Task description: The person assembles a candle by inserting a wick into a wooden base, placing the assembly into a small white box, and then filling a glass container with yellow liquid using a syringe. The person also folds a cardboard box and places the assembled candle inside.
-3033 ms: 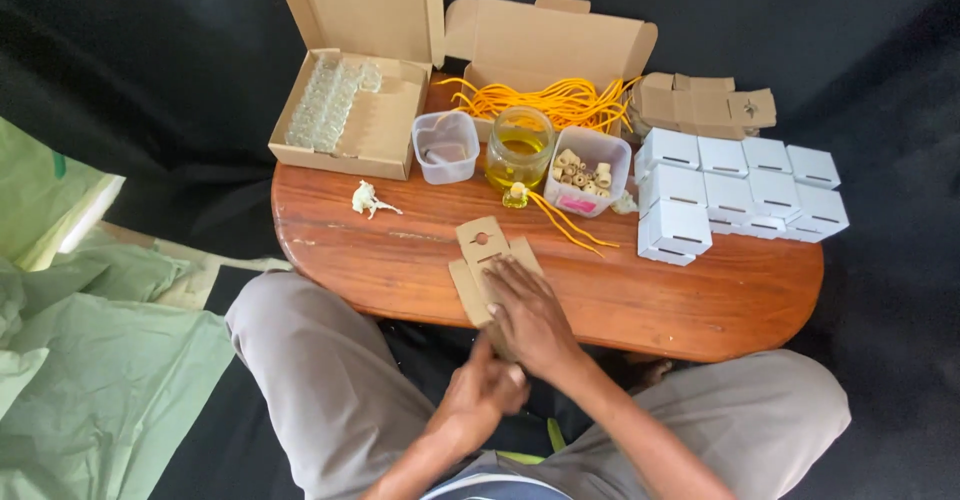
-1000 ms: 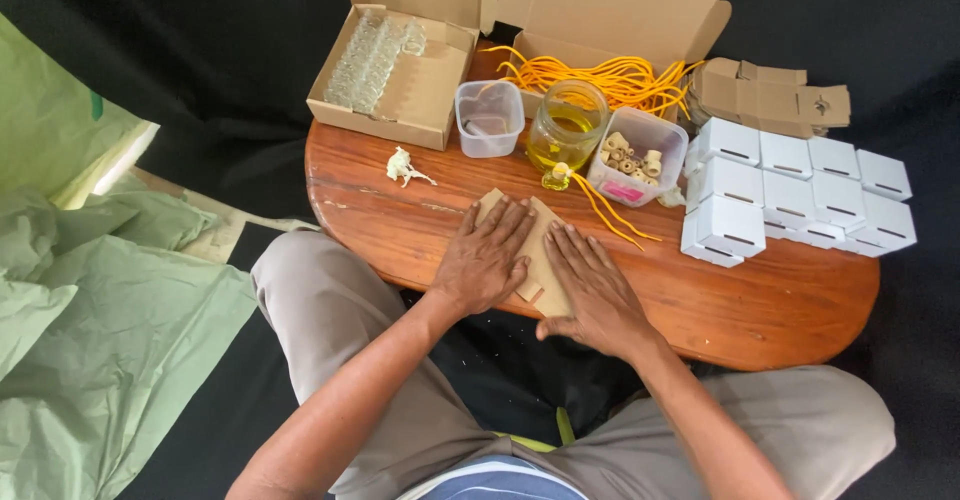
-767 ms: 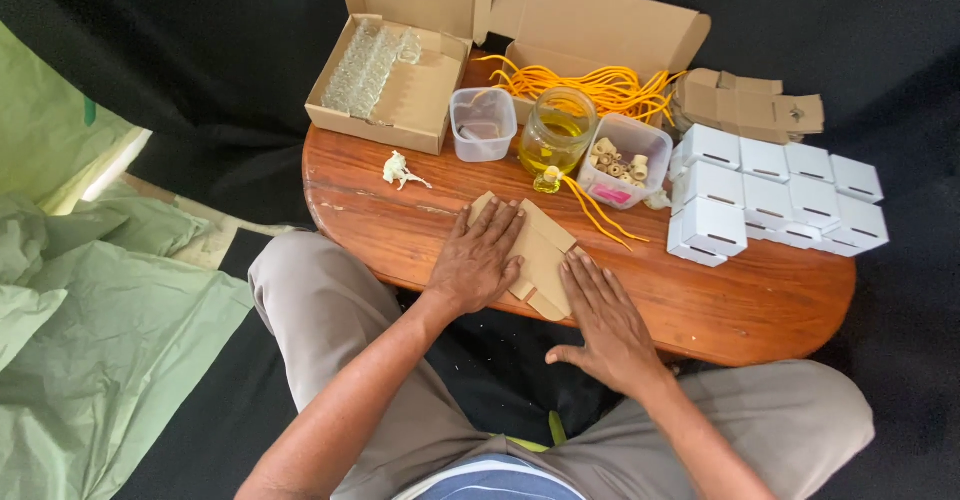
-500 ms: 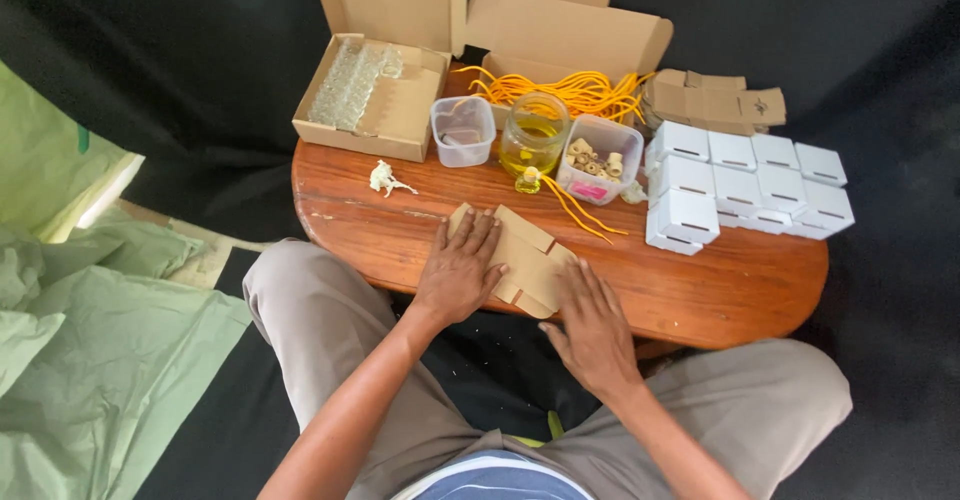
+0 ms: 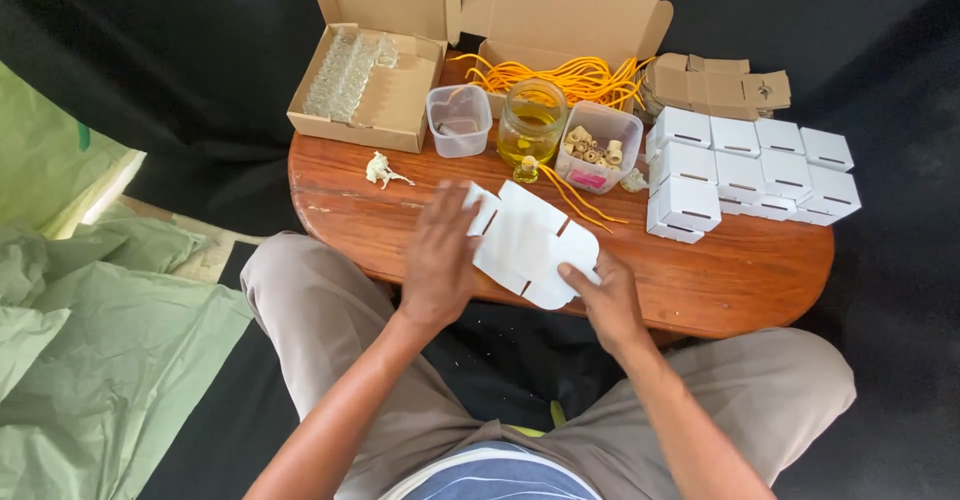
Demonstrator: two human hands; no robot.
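Note:
A flat die-cut cardboard box blank, its white side up, lies on the near part of the oval wooden table. My left hand rests palm down on the blank's left edge, fingers spread. My right hand pinches the blank's lower right flap between thumb and fingers. Both hands are near the table's front edge, above my lap.
Several folded white boxes stand at the right. Behind them lie flat brown blanks. At the back are an open carton of small glass bottles, orange cords, a jar of yellow liquid, an empty tub and a tub of small corks. A crumpled scrap lies left.
The blank has been turned over from its brown side to its white side. My right hand has moved from lying flat to gripping its lower right flap.

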